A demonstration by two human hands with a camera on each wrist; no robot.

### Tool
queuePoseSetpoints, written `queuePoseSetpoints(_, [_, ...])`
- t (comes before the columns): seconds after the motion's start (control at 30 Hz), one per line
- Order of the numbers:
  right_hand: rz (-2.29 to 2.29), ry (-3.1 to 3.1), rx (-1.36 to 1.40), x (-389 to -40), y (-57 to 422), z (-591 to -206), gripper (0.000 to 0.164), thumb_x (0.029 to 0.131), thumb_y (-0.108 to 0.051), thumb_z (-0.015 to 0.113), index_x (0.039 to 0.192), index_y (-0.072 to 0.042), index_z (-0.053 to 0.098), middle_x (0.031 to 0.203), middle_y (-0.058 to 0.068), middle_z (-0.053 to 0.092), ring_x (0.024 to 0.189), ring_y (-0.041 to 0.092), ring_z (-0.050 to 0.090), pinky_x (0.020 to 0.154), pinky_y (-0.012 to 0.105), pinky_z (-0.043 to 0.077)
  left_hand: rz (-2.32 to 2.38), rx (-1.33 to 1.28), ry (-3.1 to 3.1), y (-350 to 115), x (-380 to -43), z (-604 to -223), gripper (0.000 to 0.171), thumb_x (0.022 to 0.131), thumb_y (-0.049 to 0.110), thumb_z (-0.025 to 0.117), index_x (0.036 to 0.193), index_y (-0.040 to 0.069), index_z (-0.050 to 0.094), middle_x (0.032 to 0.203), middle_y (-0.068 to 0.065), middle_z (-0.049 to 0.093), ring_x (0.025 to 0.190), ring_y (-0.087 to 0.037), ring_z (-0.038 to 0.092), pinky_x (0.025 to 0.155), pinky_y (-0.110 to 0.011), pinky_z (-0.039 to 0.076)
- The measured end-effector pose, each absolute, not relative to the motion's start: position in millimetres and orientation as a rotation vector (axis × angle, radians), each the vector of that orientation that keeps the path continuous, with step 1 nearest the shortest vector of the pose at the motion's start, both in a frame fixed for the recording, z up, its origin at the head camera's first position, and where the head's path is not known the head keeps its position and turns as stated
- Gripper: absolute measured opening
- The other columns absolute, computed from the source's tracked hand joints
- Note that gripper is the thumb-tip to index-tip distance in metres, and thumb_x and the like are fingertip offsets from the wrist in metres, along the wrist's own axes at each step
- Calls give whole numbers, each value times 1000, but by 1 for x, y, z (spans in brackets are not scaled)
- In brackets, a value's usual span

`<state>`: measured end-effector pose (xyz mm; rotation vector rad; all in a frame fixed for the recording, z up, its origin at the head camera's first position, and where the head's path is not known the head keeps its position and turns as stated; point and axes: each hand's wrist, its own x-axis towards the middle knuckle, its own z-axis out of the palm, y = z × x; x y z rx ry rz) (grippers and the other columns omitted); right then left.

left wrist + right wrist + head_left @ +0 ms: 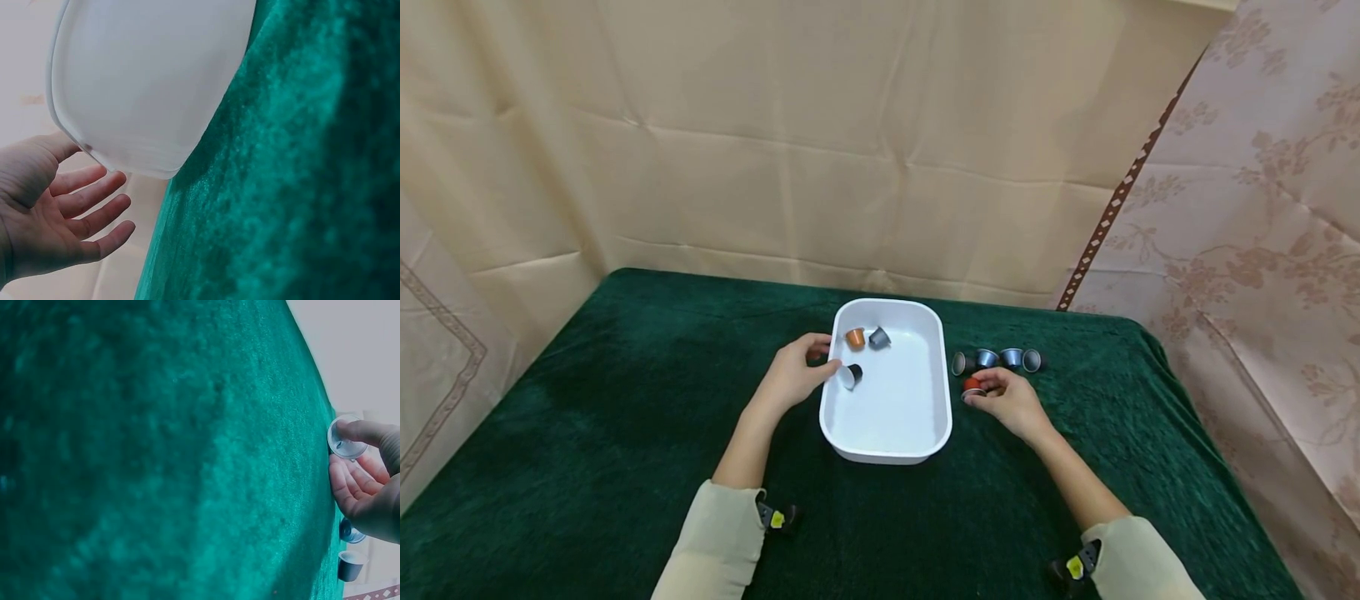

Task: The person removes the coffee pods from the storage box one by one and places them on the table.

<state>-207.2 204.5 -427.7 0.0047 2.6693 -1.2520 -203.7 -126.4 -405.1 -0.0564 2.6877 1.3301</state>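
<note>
A white rectangular tray (891, 417) holds an orange coffee capsule (855, 338), a grey coffee capsule (879, 337) and a black coffee capsule (855, 375) with a pale lid. At the tray's left side, my left hand (796, 368) has its thumb over the rim and its fingers along the outside. In the left wrist view, its fingers (97, 203) are spread and loosely bent. Right of the tray, my right hand (1011, 404) pinches a red coffee capsule (972, 386) between thumb and fingers. Its round pale lid (345, 447) faces the right wrist camera.
Just beyond my right hand, several capsules lie in a row, including a dark one (961, 363), blue ones (1012, 358) and another dark one (1033, 360). Dark green cloth (625, 400) covers the table. A beige curtain (850, 167) hangs behind it.
</note>
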Motion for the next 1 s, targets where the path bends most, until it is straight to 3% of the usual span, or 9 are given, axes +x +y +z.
queuePoseSetpoints(0.33, [-1124,2737,-9,-208,203,-428,44,81,-22,70,120,-6,56,110,15,61,92,22,58,72,30,50,1326,-61,2688,-126,-203,-405,51,89,31,61,134,15,46,128,-10,55,122,-29,48,99,-48,45])
queuePoseSetpoints(1.0, [-1125,2749,-43,-209,204,-426,41,81,-20,70,116,-5,58,103,14,61,85,20,58,67,25,48,1344,-61,2679,-126,-203,-405,51,88,31,62,134,15,46,128,-10,55,122,-29,48,99,-47,45])
